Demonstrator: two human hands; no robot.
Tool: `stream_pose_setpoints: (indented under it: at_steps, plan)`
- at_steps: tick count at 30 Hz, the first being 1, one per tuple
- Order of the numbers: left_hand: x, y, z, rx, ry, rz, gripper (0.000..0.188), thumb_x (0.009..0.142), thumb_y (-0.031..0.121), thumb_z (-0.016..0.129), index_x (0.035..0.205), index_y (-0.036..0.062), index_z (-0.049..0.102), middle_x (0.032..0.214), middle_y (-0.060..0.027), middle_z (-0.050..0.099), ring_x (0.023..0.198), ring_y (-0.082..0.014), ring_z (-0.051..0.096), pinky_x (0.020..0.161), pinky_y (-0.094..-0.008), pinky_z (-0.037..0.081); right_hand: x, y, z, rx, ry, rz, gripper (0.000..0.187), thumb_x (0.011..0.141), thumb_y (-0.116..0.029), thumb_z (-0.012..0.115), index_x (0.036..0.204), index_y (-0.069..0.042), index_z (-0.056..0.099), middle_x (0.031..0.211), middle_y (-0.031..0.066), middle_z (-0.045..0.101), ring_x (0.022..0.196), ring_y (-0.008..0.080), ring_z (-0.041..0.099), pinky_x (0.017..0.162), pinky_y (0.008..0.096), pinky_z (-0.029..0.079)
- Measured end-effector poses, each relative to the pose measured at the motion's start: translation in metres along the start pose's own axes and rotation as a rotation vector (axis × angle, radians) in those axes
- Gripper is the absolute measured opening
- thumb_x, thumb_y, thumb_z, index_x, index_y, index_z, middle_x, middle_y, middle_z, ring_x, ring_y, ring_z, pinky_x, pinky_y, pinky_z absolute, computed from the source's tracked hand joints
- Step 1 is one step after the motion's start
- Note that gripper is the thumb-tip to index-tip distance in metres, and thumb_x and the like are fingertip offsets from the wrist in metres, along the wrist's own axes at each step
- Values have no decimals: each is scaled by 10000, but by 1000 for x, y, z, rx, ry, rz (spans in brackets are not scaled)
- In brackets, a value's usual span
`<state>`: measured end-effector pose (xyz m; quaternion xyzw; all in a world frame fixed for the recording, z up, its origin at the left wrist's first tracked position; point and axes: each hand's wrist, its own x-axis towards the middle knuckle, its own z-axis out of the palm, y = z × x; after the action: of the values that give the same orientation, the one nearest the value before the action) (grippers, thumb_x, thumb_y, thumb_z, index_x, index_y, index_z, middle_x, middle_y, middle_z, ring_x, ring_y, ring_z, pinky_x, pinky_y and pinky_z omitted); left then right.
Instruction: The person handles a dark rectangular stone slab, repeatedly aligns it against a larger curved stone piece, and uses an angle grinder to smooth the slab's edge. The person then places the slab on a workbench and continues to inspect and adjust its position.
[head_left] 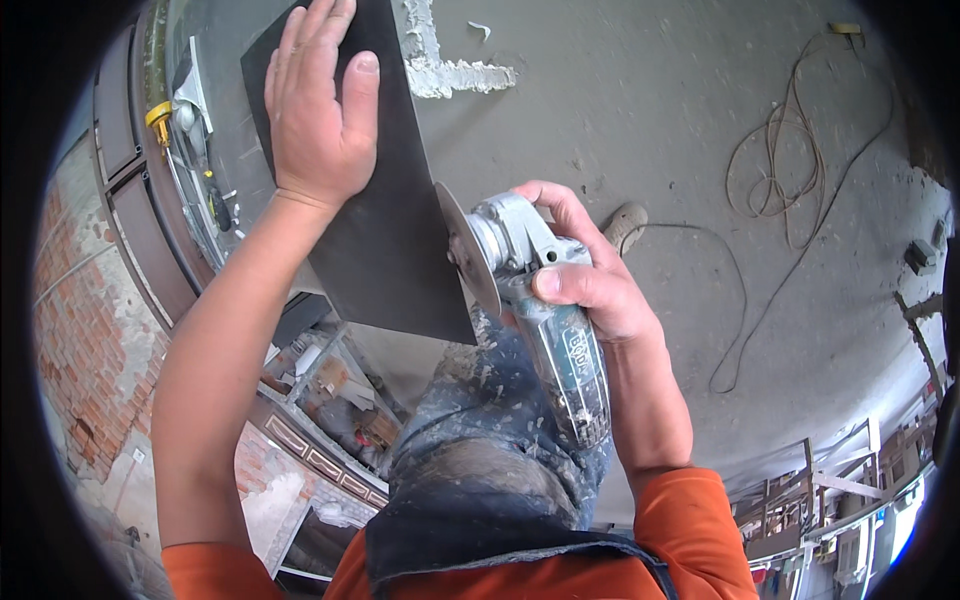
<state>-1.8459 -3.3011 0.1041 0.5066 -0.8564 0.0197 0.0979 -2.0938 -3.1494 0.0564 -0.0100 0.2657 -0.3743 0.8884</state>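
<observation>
Nearest, just right of the dark panel, the right hand wraps round an angle grinder, its disc at the panel's edge; contact cannot be told. Good work here probably wants a steady disc, square to that edge, with fingers well clear. A pale label with lettering marks the grinder. On the panel's upper part the left hand lies flat, fingers extended, gripping nothing. Beyond, well right of the panel, a loosely looped cable lies.

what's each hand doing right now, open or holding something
Left hand: open, resting on the dark panel.
Right hand: closed around the grinder.
</observation>
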Motion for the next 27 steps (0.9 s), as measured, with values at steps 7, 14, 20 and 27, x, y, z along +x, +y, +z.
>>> stream_pose_setpoints:
  at_steps: [7,14,20,27]
  plan:
    - [-1,-4,3,-4,19,15,510,1088,249,468,1492,-61,507,1570,-274,489,1481,-449,433,1253,-491,295,-29,32,-14,-19,-46,7,819,799,-215,821,1512,-83,440,1252,117,620,1173,204,553,1052,363,425]
    - [0,-11,7,-32,15,-6,508,1096,244,467,1504,-57,498,1588,-267,474,1499,-436,414,1263,-478,285,-64,56,-18,-28,-25,84,805,810,-210,836,1497,-57,447,1275,109,604,1221,208,534,1085,361,402]
    - [-3,-13,5,-25,10,8,511,1095,246,468,1507,-54,496,1597,-260,467,1504,-432,410,1261,-477,288,-71,64,-14,-14,24,122,760,832,-198,810,1491,-74,452,1285,117,594,1226,219,543,1084,367,408]
    - [-2,-7,3,5,5,4,510,1081,242,476,1499,-48,506,1580,-263,485,1484,-454,428,1250,-501,300,-30,26,0,22,27,118,741,851,-190,784,1494,-74,433,1181,142,612,1022,202,653,863,344,555]
